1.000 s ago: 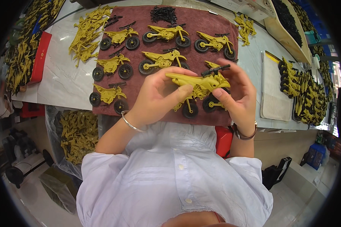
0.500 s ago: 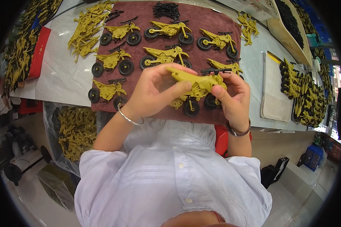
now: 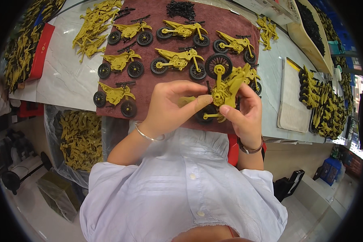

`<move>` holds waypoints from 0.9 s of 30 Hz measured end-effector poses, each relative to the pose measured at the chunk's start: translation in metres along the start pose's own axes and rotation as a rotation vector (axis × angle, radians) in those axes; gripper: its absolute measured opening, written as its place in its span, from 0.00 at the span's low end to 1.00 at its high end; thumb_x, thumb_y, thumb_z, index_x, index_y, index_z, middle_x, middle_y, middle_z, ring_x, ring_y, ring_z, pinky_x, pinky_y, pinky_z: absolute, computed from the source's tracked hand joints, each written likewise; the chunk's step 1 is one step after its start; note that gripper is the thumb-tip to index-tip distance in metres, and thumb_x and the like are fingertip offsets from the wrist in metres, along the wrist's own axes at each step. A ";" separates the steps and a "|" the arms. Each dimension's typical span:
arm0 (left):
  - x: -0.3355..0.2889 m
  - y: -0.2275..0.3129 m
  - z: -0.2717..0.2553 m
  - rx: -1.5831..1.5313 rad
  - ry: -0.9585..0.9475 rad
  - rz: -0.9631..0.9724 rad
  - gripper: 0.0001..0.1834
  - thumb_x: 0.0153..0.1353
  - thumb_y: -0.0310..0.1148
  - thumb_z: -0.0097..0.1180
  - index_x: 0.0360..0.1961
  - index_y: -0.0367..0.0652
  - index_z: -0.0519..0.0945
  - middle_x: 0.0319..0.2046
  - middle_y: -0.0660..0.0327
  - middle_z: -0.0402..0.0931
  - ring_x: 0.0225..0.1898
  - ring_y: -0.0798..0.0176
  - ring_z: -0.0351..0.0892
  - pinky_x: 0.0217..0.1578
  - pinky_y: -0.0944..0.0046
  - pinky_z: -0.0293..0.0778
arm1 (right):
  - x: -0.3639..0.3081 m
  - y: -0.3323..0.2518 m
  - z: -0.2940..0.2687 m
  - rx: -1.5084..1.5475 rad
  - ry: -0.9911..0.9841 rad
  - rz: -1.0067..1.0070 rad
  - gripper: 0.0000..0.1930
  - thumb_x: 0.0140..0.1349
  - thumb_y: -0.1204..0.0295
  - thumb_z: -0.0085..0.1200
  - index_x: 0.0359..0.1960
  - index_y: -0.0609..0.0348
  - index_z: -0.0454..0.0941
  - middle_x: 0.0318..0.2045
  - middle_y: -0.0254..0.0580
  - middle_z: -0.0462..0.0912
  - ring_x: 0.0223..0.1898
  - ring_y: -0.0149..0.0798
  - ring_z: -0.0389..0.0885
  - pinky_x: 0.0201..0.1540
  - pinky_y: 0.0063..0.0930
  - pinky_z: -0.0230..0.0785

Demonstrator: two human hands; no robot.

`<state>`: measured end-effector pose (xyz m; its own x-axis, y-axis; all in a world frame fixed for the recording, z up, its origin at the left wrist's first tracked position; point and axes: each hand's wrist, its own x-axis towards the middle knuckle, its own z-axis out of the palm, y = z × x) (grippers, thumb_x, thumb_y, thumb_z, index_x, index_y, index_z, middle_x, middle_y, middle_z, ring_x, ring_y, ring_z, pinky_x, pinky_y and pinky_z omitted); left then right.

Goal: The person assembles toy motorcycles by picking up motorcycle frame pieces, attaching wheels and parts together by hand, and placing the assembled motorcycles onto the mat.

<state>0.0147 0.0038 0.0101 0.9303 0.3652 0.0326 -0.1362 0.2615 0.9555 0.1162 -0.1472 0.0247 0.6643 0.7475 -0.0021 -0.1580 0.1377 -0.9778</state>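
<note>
A yellow toy motorbike with a black wheel at its upper end is tilted up on end between my hands, above the cloth's near edge. My left hand is closed, its thumb and fingers pressing the bike's middle from the left. On the other side my right hand grips the body, the thumb in front and the fingers partly hidden behind. Under and behind the held bike, parts of other bikes are covered by it and by my hands.
Several yellow toy bikes with black wheels stand in rows on a maroon cloth. Small black parts and yellow pieces lie in heaps. A bag of yellow parts sits at lower left; finished-looking bikes cluster beside a white tray.
The held bike has turned from lying level to standing on end, its wheel now pointing up and away from me. Both hands have shifted their hold slightly and stay on it.
</note>
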 end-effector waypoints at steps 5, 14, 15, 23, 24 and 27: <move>-0.002 0.003 -0.002 0.010 -0.044 -0.074 0.08 0.51 0.14 0.55 0.35 0.27 0.76 0.34 0.55 0.76 0.37 0.67 0.77 0.37 0.70 0.76 | -0.002 -0.008 0.006 -0.101 0.006 0.042 0.15 0.51 0.79 0.59 0.41 0.68 0.74 0.37 0.36 0.78 0.38 0.25 0.74 0.44 0.19 0.65; -0.003 0.003 -0.003 0.047 -0.059 -0.070 0.05 0.51 0.16 0.56 0.31 0.27 0.76 0.31 0.57 0.77 0.34 0.68 0.78 0.35 0.72 0.75 | -0.003 -0.005 0.013 -0.151 0.076 0.012 0.12 0.53 0.79 0.57 0.39 0.69 0.74 0.34 0.36 0.78 0.35 0.24 0.75 0.39 0.17 0.67; -0.003 0.003 -0.003 0.046 -0.058 -0.071 0.05 0.51 0.16 0.56 0.31 0.27 0.76 0.31 0.57 0.77 0.34 0.68 0.78 0.35 0.72 0.75 | -0.004 -0.005 0.014 -0.143 0.088 0.014 0.12 0.53 0.79 0.57 0.39 0.69 0.74 0.34 0.36 0.79 0.35 0.24 0.75 0.39 0.17 0.67; -0.001 0.000 -0.005 -0.119 -0.017 -0.078 0.06 0.52 0.21 0.58 0.33 0.30 0.79 0.30 0.57 0.79 0.32 0.69 0.78 0.34 0.71 0.75 | -0.002 -0.001 0.013 -0.131 0.084 -0.004 0.12 0.53 0.79 0.57 0.40 0.69 0.74 0.35 0.37 0.79 0.36 0.25 0.75 0.39 0.18 0.67; 0.000 0.001 -0.006 -0.119 -0.017 -0.078 0.06 0.52 0.21 0.58 0.33 0.30 0.79 0.30 0.57 0.79 0.32 0.69 0.78 0.34 0.71 0.75 | -0.002 -0.001 0.015 -0.112 0.092 0.005 0.12 0.53 0.79 0.57 0.40 0.69 0.74 0.35 0.38 0.79 0.36 0.25 0.75 0.40 0.18 0.67; 0.000 0.002 -0.009 -0.029 -0.024 -0.074 0.06 0.54 0.23 0.58 0.32 0.30 0.79 0.29 0.58 0.79 0.31 0.71 0.78 0.32 0.72 0.74 | -0.002 -0.001 0.016 -0.092 0.092 0.017 0.13 0.53 0.79 0.58 0.40 0.70 0.74 0.35 0.38 0.79 0.36 0.25 0.75 0.41 0.18 0.67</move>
<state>0.0112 0.0122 0.0093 0.9462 0.3222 -0.0299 -0.0764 0.3123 0.9469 0.1037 -0.1382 0.0287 0.7269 0.6859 -0.0336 -0.1048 0.0625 -0.9925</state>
